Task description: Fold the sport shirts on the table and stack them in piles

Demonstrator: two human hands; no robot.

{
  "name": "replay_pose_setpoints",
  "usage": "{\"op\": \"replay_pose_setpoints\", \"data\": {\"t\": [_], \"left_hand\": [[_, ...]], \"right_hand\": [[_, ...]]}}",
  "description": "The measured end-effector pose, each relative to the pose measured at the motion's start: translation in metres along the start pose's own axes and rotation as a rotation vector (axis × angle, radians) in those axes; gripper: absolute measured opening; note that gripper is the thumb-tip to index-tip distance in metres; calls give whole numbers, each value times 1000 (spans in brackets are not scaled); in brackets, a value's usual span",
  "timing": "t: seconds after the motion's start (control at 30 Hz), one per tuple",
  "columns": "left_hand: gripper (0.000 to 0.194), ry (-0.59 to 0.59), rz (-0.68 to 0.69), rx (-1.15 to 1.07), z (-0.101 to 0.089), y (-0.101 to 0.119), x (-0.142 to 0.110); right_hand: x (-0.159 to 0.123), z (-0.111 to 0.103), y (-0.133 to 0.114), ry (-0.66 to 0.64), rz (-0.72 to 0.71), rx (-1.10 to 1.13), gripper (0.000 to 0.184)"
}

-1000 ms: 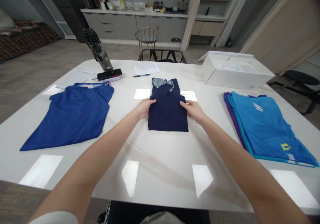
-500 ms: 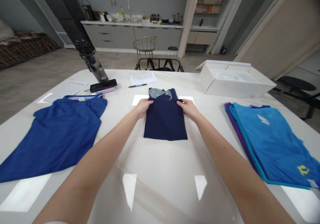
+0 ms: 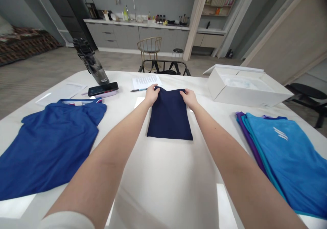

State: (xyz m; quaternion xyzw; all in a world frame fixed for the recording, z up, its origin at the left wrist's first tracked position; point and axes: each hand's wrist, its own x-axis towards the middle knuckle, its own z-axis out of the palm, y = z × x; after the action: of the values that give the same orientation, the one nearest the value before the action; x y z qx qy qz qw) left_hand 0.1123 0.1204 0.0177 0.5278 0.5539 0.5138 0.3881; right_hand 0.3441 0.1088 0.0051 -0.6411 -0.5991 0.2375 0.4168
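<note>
A folded navy shirt (image 3: 169,116) lies on the white table (image 3: 163,174) in front of me, its near edge flat and its far edge slightly raised. My left hand (image 3: 152,94) pinches the far left corner between thumb and fingers. At the far right corner, my right hand (image 3: 189,98) pinches the cloth in the same way. The patterned part of the shirt is hidden under the navy cloth. To the left a blue shirt (image 3: 61,137) is spread out, and on the right lies a stack of folded shirts with a light blue shirt (image 3: 291,154) on top.
An open white box (image 3: 245,86) stands at the back right. Past my left hand are a pen (image 3: 138,90) and a printed sheet (image 3: 144,81). A phone (image 3: 103,89) and a dark clear bottle (image 3: 93,65) stand at the back left. A black chair (image 3: 165,67) is beyond the table.
Both hands have moved away from me, drawing the navy layer over the patterned part, which is now covered. My view has shifted slightly.
</note>
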Motion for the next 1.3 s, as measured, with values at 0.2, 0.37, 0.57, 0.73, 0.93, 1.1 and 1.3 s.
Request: {"op": "replay_pose_setpoints", "data": {"t": [0.2, 0.37, 0.57, 0.73, 0.93, 1.1, 1.3], "left_hand": [[65, -72, 253, 380, 0, -14, -17], [55, -79, 496, 468, 15, 13, -46], [44, -175, 359, 576, 25, 0, -67], [46, -297, 350, 650, 23, -18, -62], [53, -320, 270, 811, 25, -25, -54], [58, -251, 247, 777, 25, -30, -53], [64, -134, 120, 808, 26, -27, -61]], "right_hand": [[0, 15, 8, 1, -67, -265, 38], [0, 16, -7, 80, -118, -362, 35], [-17, 11, -10, 57, -24, -611, 40], [-35, 26, -27, -36, -288, -533, 48], [-51, 52, -31, -284, -133, -590, 57], [-52, 51, -29, -234, -46, -617, 65], [-58, 46, -29, -205, 43, -600, 79]]}}
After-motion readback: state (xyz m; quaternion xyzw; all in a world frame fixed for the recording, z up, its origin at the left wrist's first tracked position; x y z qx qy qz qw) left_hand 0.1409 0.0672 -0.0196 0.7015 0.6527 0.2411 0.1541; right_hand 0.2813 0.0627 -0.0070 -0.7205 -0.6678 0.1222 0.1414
